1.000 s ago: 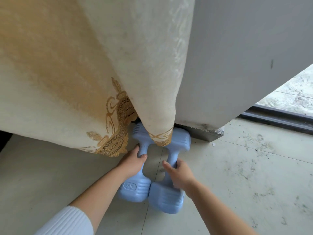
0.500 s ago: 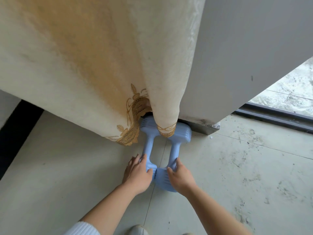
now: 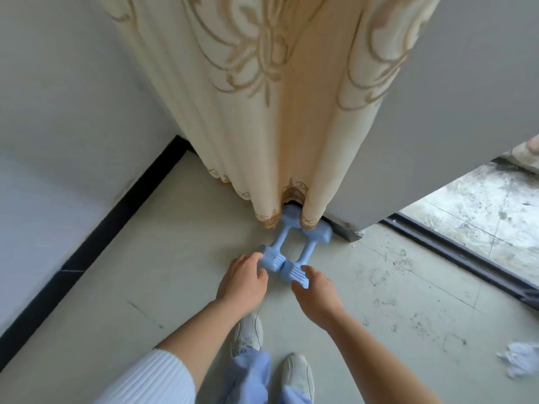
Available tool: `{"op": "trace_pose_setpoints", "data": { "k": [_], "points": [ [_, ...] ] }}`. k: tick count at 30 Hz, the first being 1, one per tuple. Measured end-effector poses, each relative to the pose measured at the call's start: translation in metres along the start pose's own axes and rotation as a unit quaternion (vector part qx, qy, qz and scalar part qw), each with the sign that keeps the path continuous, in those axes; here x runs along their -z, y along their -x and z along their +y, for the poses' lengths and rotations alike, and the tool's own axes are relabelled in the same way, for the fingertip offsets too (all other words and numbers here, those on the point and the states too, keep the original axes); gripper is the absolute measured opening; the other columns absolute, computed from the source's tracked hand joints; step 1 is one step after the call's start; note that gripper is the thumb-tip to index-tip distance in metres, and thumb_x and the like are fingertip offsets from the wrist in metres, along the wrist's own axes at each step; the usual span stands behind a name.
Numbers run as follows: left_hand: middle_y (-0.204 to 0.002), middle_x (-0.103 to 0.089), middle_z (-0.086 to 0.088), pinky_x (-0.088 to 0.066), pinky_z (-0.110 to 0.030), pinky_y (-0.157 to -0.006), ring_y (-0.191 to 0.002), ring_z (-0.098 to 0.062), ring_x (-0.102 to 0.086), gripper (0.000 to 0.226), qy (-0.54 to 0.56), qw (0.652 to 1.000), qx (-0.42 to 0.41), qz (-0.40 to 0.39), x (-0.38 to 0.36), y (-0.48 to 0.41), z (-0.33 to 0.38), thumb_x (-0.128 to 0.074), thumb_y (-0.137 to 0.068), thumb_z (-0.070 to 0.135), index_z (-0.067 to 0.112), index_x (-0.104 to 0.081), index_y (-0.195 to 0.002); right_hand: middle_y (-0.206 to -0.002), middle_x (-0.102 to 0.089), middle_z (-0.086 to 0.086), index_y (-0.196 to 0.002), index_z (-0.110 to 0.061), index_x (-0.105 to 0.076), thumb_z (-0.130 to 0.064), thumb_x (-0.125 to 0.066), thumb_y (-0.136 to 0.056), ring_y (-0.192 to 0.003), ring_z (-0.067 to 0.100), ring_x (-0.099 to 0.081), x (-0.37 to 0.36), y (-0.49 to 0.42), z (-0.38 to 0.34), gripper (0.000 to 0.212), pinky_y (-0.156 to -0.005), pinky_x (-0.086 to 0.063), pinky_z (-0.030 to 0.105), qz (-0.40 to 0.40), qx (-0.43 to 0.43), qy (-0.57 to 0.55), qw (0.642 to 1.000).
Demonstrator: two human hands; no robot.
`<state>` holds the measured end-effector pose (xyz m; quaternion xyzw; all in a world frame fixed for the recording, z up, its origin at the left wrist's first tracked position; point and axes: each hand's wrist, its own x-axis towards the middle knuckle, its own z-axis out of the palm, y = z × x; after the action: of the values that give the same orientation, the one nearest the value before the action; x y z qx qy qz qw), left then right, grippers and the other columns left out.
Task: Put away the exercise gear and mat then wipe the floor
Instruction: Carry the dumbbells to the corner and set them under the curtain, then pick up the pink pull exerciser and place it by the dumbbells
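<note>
Two light blue dumbbells lie side by side on the pale tiled floor, the left dumbbell (image 3: 280, 239) and the right dumbbell (image 3: 309, 248). Their far heads sit under the hem of the cream curtain (image 3: 277, 126), against the foot of the grey wall. My left hand (image 3: 243, 279) rests with relaxed fingers against the near head of the left dumbbell. My right hand (image 3: 316, 295) touches the near head of the right dumbbell with thumb and loosely bent fingers. Neither hand wraps a handle.
A grey wall pillar (image 3: 408, 141) stands right of the curtain, with a dark sliding-door track (image 3: 466, 258) beyond it. A black baseboard (image 3: 116, 228) runs along the left wall. A crumpled pale cloth (image 3: 522, 363) lies at the right. My white shoes (image 3: 248, 330) stand below my hands.
My hands let go of the handles, slid back to the near heads and pushed the dumbbells toward the wall under the curtain. The view has risen and pulled back.
</note>
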<state>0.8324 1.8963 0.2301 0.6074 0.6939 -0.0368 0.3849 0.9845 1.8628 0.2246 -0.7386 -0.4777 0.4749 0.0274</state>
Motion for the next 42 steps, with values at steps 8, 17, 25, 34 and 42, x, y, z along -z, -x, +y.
{"op": "trace_pose_setpoints", "data": {
  "k": [8,17,25,34,42],
  "points": [
    [-0.132,-0.050,-0.004,-0.040,-0.033,-0.094,-0.124,-0.021,-0.042,0.039,0.089,0.980,0.105,0.145,0.072,0.230,0.023,-0.040,-0.094,0.019,0.019,-0.046,-0.132,-0.130,-0.052,0.006,-0.130,-0.013,-0.044,-0.033,-0.045,-0.096,-0.121,0.026,-0.046,0.041,0.193,-0.061,0.040,-0.089,-0.040,0.030,-0.047,0.201,0.243,0.948],
    [-0.131,-0.049,-0.004,-0.041,-0.035,-0.095,-0.123,-0.022,-0.041,0.039,0.186,0.910,0.269,0.256,-0.010,0.499,0.005,-0.040,-0.094,0.018,0.017,-0.045,-0.132,-0.144,-0.043,0.003,-0.144,-0.016,-0.035,-0.035,-0.047,-0.096,-0.133,0.022,-0.037,0.003,0.402,-0.033,0.054,-0.105,-0.034,0.031,-0.137,0.340,0.340,0.866],
    [-0.134,-0.048,-0.004,-0.040,-0.031,-0.098,-0.125,-0.021,-0.040,0.041,0.249,0.823,0.387,0.332,-0.045,0.716,-0.079,-0.041,-0.096,0.020,0.017,-0.042,-0.136,-0.144,-0.041,0.000,-0.145,-0.018,-0.032,-0.035,-0.045,-0.097,-0.134,0.019,-0.036,-0.102,0.587,-0.026,0.054,-0.104,-0.036,0.033,-0.230,0.439,0.429,0.755],
    [-0.138,-0.041,-0.007,-0.039,-0.035,-0.098,-0.126,-0.023,-0.036,0.044,0.269,0.747,0.500,0.346,-0.133,1.006,-0.225,-0.038,-0.096,0.023,0.017,-0.035,-0.139,-0.143,-0.043,0.004,-0.145,-0.017,-0.034,-0.034,-0.048,-0.095,-0.130,0.026,-0.041,-0.310,0.832,0.008,0.054,-0.101,-0.040,0.037,-0.273,0.535,0.514,0.612],
    [-0.138,-0.040,-0.010,-0.038,-0.038,-0.097,-0.128,-0.026,-0.035,0.044,0.318,0.618,0.610,0.381,-0.216,1.251,-0.329,-0.039,-0.096,0.022,0.014,-0.037,-0.139,-0.143,-0.042,0.007,-0.146,-0.015,-0.031,-0.035,-0.049,-0.095,-0.131,0.027,-0.039,-0.486,1.063,0.063,0.057,-0.104,-0.038,0.038,-0.345,0.609,0.535,0.473]
  ]
}}
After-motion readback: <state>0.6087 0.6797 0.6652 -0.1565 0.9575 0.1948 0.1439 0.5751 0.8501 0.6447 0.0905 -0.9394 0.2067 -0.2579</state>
